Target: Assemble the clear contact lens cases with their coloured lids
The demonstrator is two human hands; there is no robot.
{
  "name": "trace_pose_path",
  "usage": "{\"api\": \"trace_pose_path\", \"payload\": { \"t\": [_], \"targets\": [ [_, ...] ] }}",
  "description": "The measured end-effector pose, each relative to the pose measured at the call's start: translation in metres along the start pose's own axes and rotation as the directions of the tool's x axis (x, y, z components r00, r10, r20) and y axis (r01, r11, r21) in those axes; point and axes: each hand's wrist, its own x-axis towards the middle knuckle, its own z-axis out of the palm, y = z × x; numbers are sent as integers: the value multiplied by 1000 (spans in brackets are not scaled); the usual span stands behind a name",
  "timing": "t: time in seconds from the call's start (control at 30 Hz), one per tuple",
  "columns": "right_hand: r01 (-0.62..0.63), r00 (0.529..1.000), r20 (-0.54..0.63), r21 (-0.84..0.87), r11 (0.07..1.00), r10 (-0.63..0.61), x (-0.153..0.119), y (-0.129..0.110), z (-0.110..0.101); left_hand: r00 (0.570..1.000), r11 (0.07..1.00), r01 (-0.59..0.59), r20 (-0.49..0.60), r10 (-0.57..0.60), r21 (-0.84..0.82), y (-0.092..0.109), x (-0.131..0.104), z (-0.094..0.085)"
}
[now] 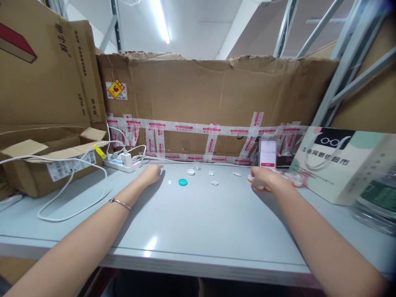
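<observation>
My left hand (152, 174) rests at the back left of the grey table, its fingers curled together; whether anything small is in them is hidden. Right of it lie a teal round piece (182, 182), a white ring-shaped piece (191, 172), a clear piece (196, 166) and a tiny white piece (169, 182). Farther right are small white parts (211, 173), (214, 183) and another white part (236, 174). My right hand (261, 177) reaches down over white-and-orange objects (267, 189) in front of an upright phone (267, 153); its fingertips are partly hidden.
A power strip (123, 164) with white cables and an open cardboard box (46, 165) stand at the left. Tall cardboard (192, 95) closes off the back. At the right are a paper bag (334, 165) and a large clear bottle (377, 206).
</observation>
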Motion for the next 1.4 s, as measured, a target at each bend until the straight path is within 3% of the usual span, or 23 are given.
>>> {"api": "trace_pose_path", "payload": {
  "t": [0.17,0.33,0.43,0.53,0.6,0.63,0.7,0.87,1.17,1.3,1.4],
  "targets": [
    [-24,999,-25,13,1000,24,2,-1,0,999,999,30,-30,-29,43,-2,2,12],
    [-54,995,-85,25,998,56,1,1,-4,986,999,-35,-161,33,-5,8,0,-1],
    [-56,987,-152,28,998,60,-2,-2,-6,957,988,-138,-264,117,-64,34,-9,-10],
    [7,938,-346,30,1000,4,-6,-17,-6,922,941,-309,-286,261,-140,71,-27,-10],
    [105,881,-468,38,994,-75,-10,-33,-4,837,779,-542,-276,472,-315,93,-40,-3],
    [162,859,-498,44,986,-119,-12,-42,-2,800,707,-599,-238,551,-375,102,-46,1],
    [273,826,-523,51,961,-207,-17,-59,2,777,657,-612,-178,604,-441,113,-53,8],
    [419,793,-515,77,904,-324,-25,-82,11,833,692,-503,-79,547,-518,114,-51,18],
    [531,773,-481,131,837,-415,-23,-87,20,847,717,-477,-48,529,-508,113,-50,26],
    [537,783,-450,142,832,-429,-27,-91,20,850,713,-491,-98,517,-501,114,-53,21],
    [553,774,-447,134,822,-448,-30,-92,19,856,728,-513,-217,469,-454,114,-53,3]
  ]
}}
